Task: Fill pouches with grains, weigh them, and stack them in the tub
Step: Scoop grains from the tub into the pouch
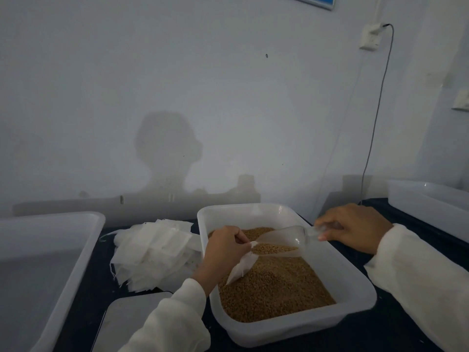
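While the left hand (224,252) pinches a pouch (241,266) open above the grain tray (355,283), the right hand (352,228) grips a clear scoop (281,241) at its mouth. Filling is in hand; next, tip gently, then weigh on the scale (132,318).

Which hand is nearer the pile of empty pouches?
Left. The left hand holds a pouch just right of the pile of empty pouches; the right hand grips the scoop farther right.

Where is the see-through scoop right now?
The scoop is in the right hand, over the tub of grains, its tip at the pouch the left hand holds.
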Available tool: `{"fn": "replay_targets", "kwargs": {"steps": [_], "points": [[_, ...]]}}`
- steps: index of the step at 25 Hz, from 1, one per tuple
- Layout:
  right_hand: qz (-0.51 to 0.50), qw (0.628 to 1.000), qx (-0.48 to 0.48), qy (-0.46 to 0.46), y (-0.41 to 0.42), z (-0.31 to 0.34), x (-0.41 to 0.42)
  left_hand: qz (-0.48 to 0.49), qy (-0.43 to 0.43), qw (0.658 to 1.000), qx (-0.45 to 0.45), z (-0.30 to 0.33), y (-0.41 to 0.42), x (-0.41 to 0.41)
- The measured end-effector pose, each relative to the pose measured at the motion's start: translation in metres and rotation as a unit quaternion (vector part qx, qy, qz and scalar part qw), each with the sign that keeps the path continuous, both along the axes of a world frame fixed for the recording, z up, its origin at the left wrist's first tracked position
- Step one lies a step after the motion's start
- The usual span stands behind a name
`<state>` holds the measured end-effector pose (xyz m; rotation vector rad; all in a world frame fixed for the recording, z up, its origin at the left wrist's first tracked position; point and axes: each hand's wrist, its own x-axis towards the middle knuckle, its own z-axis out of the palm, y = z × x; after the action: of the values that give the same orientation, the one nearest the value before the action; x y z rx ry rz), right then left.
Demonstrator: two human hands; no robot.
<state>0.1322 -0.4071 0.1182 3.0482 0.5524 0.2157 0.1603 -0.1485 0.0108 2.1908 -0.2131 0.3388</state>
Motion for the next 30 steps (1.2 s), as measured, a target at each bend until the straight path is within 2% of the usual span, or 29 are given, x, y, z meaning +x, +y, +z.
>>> {"fn": "replay_targets", "kwargs": {"steps": [10, 15, 17, 19, 23, 25, 28, 30], "points": [[0.017, 0.997, -0.060, -0.037, 0.009, 0.007, 0.006, -0.005, 0.017, 0.999, -0.034, -0.001, 0.000, 0.001], [0.015, 0.998, -0.055, -0.035, 0.008, 0.008, 0.005, -0.009, 0.019, 0.999, -0.036, -0.003, -0.001, 0.002], [0.004, 1.000, -0.028, -0.012, 0.004, 0.004, 0.006, -0.008, 0.021, 0.999, -0.034, -0.003, 0.000, 0.003], [-0.010, 0.998, 0.032, 0.053, -0.005, -0.005, 0.006, -0.006, 0.032, 0.999, -0.037, -0.003, 0.002, 0.005], [-0.067, 0.963, 0.212, 0.152, -0.025, -0.041, 0.008, -0.003, 0.087, 0.995, -0.058, -0.002, 0.012, 0.010], [-0.105, 0.951, 0.241, 0.161, -0.026, -0.066, 0.012, 0.005, 0.117, 0.992, -0.054, -0.002, 0.015, 0.011], [-0.126, 0.964, 0.185, 0.143, -0.012, -0.098, 0.021, 0.048, 0.125, 0.989, -0.069, 0.003, 0.023, 0.010], [-0.136, 0.976, 0.121, 0.120, 0.002, -0.113, 0.027, 0.026, 0.116, 0.990, -0.076, 0.009, 0.031, 0.007]]}}
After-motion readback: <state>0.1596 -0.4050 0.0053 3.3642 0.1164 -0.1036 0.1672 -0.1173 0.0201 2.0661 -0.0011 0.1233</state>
